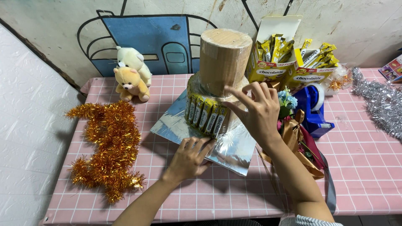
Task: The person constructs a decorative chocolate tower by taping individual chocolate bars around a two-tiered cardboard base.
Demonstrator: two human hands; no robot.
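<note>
**Two hands at a tiered cardboard stand on a pink checked table**

From the head camera we look down on a table covered with a pink checked cloth. Near its middle, towards the far edge, lies a square silver foil base, and on it stands a two-tier cardboard stand: a tall brown cylinder on a wider, lower drum. A row of yellow chocolate sticks stands upright against the near side of the lower drum.

Our left hand rests flat on the near edge of the foil base, fingers together and bent a little, holding nothing; its fingertips lie just below the stick row. Our right hand is raised beside the right of the lower drum, fingers spread wide, the fingertips at the drum's top edge. It grips nothing that we can see.

Along the left edge sprawls a length of orange tinsel. Behind it, near the far left corner, sit two small teddy bears, one cream, one tan. At the far edge, right of the stand, are two open yellow boxes of chocolate sticks. In front of them stands a blue tape dispenser, with ribbons and a small blue flower just beside our right wrist. Silver tinsel lies by the right edge.
</note>
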